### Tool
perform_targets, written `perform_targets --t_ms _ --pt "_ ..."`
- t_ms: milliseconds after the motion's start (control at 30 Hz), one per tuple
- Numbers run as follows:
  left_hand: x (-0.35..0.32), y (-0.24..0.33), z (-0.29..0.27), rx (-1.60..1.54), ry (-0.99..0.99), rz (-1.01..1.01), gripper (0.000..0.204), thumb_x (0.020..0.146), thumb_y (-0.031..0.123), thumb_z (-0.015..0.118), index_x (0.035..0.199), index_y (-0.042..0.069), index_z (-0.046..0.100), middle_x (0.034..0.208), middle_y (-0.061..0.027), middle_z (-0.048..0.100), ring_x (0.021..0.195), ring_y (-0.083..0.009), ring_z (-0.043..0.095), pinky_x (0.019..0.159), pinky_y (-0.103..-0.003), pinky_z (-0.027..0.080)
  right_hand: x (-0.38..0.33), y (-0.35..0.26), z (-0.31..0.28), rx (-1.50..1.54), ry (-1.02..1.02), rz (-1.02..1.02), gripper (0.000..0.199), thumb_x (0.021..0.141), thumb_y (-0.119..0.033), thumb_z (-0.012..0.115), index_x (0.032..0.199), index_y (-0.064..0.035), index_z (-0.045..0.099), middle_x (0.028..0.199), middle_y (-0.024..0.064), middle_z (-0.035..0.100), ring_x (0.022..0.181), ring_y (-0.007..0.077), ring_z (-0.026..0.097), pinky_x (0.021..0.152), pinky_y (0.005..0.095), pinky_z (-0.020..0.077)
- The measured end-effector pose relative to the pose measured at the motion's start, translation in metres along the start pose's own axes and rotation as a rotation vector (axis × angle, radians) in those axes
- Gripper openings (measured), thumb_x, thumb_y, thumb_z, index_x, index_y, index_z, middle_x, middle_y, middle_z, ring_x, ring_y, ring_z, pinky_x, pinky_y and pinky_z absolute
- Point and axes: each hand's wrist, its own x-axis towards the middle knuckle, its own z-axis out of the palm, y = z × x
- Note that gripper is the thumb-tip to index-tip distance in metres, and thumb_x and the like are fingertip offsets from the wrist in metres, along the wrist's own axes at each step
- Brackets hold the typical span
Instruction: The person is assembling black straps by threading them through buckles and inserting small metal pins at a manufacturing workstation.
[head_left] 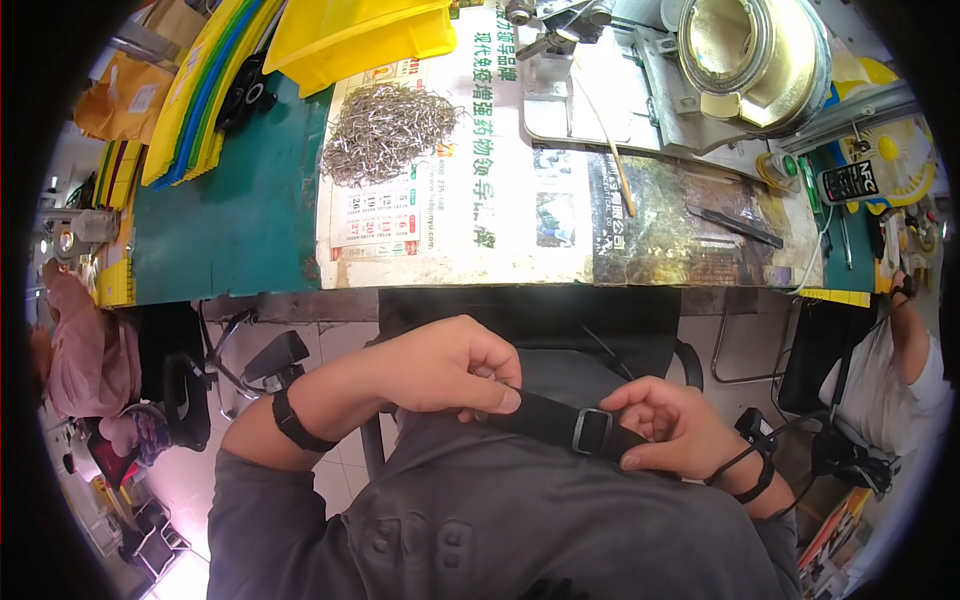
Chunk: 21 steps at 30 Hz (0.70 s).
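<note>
A black webbing strap (535, 415) with a rectangular metal buckle (592, 431) stretches across my lap, in front of my dark grey shirt. My left hand (458, 366) pinches its left part between thumb and curled fingers. On the other side of the buckle, my right hand (668, 428) closes around the strap's right part, the thumb below and the fingers bent above. The buckle lies between the two hands, nearer the right one. Both wrists carry dark bands, and a thin black cable runs by the right wrist. The strap's ends are hidden by my hands.
Ahead stands a workbench with a green mat (240, 215) and paper sheets. On it are a heap of small bent metal pieces (388, 133), a yellow bin (360, 40), dark tweezers (735, 226) and a machine with a brass-coloured round part (755, 60). People sit at far left and right.
</note>
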Motion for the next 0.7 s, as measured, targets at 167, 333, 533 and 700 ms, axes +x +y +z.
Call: perform_targets --t_ms 167,333,533,700 --pt "-0.004 0.017 0.011 -0.304 0.085 0.05 0.028 0.09 0.016 0.072 0.11 0.001 0.058 0.072 -0.0017 0.064 0.057 -0.0066 0.059 0.053 -0.02 0.046 0.007 -0.012 0.002 -0.287 0.067 -0.19 0.063 0.082 -0.008 0.081 0.135 0.0011 0.05 0.111 0.0085 0.063 0.096 0.0117 0.064 0.084 0.0253 0.0516" --pt "-0.007 0.04 0.025 -0.396 0.069 0.152 0.04 0.091 0.014 0.072 0.121 0.003 0.047 0.076 -0.0024 0.064 0.059 -0.0071 0.06 0.055 -0.019 0.048 0.038 -0.043 0.048 -0.717 0.102 -0.666 0.065 0.079 -0.018 0.085 0.133 0.0006 0.053 0.115 0.0113 0.063 0.097 0.0228 0.066 0.089 0.0322 0.0517" --pt "-0.034 0.055 0.001 0.74 0.153 1.094 0.028 0.085 0.01 0.068 0.111 0.003 0.062 0.1 -0.0098 0.064 0.075 -0.0237 0.063 0.062 -0.038 0.049 0.05 -0.032 0.041 -0.284 0.111 -0.573 0.048 0.087 -0.008 0.076 0.129 0.0038 0.056 0.116 0.009 0.066 0.103 0.0129 0.063 0.092 0.0264 0.0493" --pt "-0.035 0.047 0.05 0.494 -0.344 1.252 0.027 0.091 0.017 0.066 0.116 0.007 0.069 0.112 -0.0137 0.064 0.085 -0.0294 0.064 0.068 -0.038 0.049 0.045 -0.046 0.031 -0.043 -0.039 -0.465 0.041 0.089 -0.001 0.069 0.128 0.0054 0.056 0.114 0.0079 0.066 0.103 0.0082 0.061 0.09 0.0249 0.0493"
